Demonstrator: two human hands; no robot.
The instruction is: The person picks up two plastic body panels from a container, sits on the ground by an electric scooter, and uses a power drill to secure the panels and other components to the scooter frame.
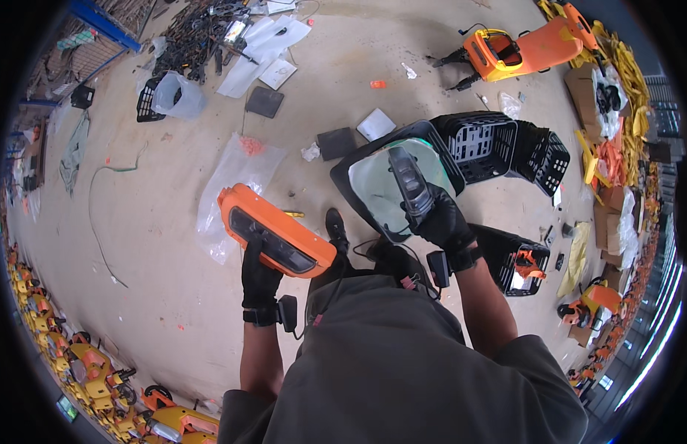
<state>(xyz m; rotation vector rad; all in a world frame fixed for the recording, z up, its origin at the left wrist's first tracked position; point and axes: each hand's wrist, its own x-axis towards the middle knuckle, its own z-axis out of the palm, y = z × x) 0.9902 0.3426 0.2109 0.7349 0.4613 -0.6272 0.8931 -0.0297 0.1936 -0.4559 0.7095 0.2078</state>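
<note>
My left gloved hand (pixel 259 274) grips an orange housing (pixel 247 207) with a long dark recessed panel along it. My right gloved hand (pixel 445 229) is closed on the lower end of a dark translucent lamp unit (pixel 406 174), held over a black basket (pixel 347 174) with a pale lining inside. More black slotted baskets (pixel 480 148) lean beside it, and a black crate (pixel 506 244) holding orange and white pieces sits by my right arm.
A clear plastic sheet (pixel 214 229) lies left of my feet. Dark pads (pixel 334 144), scattered dark parts (pixel 207 44) and a lined bin (pixel 177 96) are farther forward. An orange-yellow scooter body (pixel 539 52) lies at upper right; rows of scooters (pixel 92 362) and cardboard boxes (pixel 610 237) line the sides.
</note>
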